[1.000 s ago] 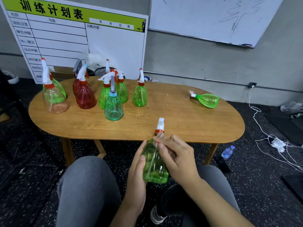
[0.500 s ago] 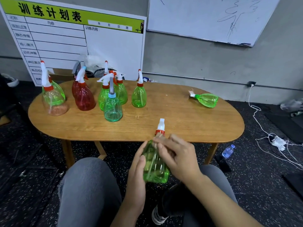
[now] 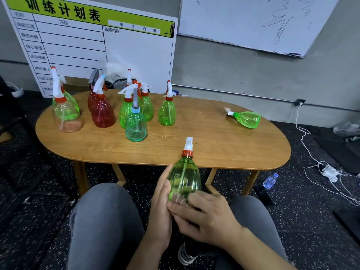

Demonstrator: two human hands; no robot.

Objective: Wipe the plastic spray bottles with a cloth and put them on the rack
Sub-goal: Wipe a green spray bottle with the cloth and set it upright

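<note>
Spanning the middle of the frame, a wooden oval bench (image 3: 214,145) carries a cluster of upright spray bottles (image 3: 136,114) at centre left and one green bottle lying on its side (image 3: 246,118) at right, well apart from the rest. Below the bench's near edge, a seated person holds a green spray bottle (image 3: 184,176) upright over the lap, between the knees. The left hand (image 3: 161,207) cups the bottle's side, fingers laid along the plastic. The right hand (image 3: 206,213) is curled around the base, pinching it from below. Whether a cloth sits under those fingers cannot be told; only a pale patch shows at the bottle's foot. No rack is in view.

Slipping looks the likeliest trouble: the smooth, rounded plastic is held only at side and base, clear of the bench, and a hard rub could twist it free onto the dark floor. Its white nozzle (image 3: 188,143) overlaps the bench's front edge in the picture, so a lift forward may catch it there.

Open room lies across the front and right of the bench. The crowded left cluster stands bottle against bottle and would topple easily if nudged. White cables (image 3: 319,166) and a small water bottle (image 3: 270,180) litter the floor at lower right.
</note>
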